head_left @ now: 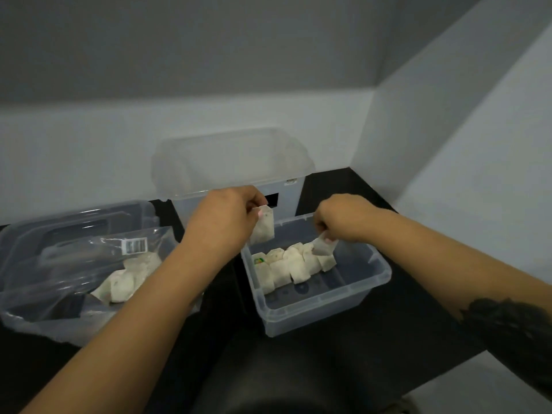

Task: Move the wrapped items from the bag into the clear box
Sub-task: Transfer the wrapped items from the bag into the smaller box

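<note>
Left hand (230, 216): fingers pinch a wrapped item (263, 225) at frame centre
Right hand (343, 218): fingers pinch another wrapped item (324, 249) over the clear box (325, 312)

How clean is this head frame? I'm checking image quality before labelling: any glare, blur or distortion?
Head view: dim, flat lighting; white glare streaks on the plastic bag near its barcode label; wide-angle bending of the wall edges; soft focus, so print on the wrapped items in the clear box is unreadable; the black countertop shows little detail.
</note>
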### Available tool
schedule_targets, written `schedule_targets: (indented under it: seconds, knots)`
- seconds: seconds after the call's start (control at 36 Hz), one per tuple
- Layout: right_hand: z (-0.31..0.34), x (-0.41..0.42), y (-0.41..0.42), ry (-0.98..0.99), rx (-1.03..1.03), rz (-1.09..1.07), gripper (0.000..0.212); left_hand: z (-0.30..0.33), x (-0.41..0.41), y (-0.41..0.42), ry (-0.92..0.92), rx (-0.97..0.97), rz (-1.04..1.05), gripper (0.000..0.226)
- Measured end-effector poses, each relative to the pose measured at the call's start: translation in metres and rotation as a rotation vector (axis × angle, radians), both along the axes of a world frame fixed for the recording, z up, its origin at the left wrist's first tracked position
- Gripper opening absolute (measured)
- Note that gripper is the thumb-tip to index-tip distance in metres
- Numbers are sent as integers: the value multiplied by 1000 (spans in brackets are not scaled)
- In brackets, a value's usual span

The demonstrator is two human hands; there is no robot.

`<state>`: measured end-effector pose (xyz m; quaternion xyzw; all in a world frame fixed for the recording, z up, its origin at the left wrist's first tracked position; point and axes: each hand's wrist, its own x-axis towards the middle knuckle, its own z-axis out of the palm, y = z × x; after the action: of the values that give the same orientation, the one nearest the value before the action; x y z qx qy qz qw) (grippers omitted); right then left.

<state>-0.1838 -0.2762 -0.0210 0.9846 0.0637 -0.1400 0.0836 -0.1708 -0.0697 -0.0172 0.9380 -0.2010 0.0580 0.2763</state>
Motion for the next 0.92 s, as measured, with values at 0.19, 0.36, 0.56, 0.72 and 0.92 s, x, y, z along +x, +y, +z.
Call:
schedule_targets:
  seconds: [0.19, 0.36, 0.56, 0.72, 0.92]
  knots:
    - [-44, 10, -25, 130, -77, 85, 16, -15, -7, -34, 42, 33, 10, 14]
    - [-69, 16, -32, 211, -162, 135, 18, -25, -14, -54, 45, 39, 41, 13]
    - [-83, 16, -34, 184, -238, 244, 26, -36, -20, -68, 82, 51, 66, 15]
    - [-86, 22, -36, 140, -199, 220, 28, -41, -22, -73, 93, 46, 94, 16]
    - [-87, 24, -35, 123, -201, 218, 30, -45, -20, -75, 128, 63, 103, 17]
